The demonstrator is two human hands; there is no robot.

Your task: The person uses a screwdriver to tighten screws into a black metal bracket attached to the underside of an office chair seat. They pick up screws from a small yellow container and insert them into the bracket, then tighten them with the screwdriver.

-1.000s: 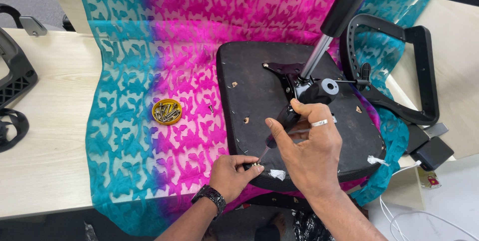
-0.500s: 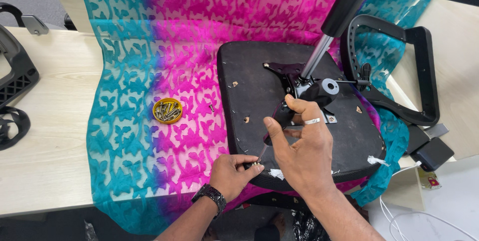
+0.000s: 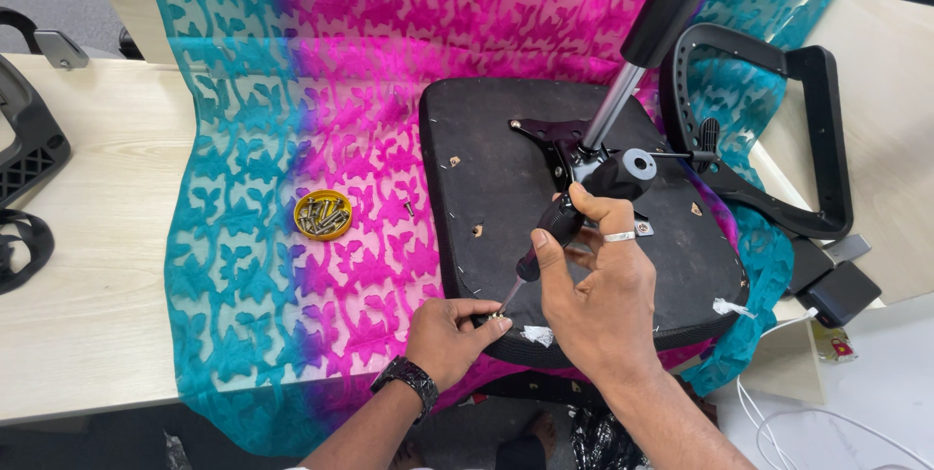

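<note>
We cannot make out the screw itself: the screwdriver (image 3: 545,246) tip vanishes behind the fingertips of our left hand (image 3: 449,334), which pinch together around it at the near edge of the upturned chair seat (image 3: 506,178), lower centre of the frame. Our right hand (image 3: 598,300) is clamped around the black screwdriver handle, a ring on one finger, and it hides part of the seat's underside behind it. The chair's gas column (image 3: 615,105) runs out of the frame at the top, and the black armrest (image 3: 778,139) at the right is partly covered by that column's upper sleeve.

The seat lies on a pink and teal patterned cloth (image 3: 292,120) draped over a pale wooden table (image 3: 88,236); grey floor shows at the upper left and lower right corners. A small yellow dish of screws (image 3: 323,214) sits on the cloth, left of centre, well apart from both hands. One loose screw (image 3: 410,208) lies just right of it. Black plastic chair parts (image 3: 24,139) are cut off by the left edge. White cable (image 3: 778,412) trails across the floor at the lower right.
</note>
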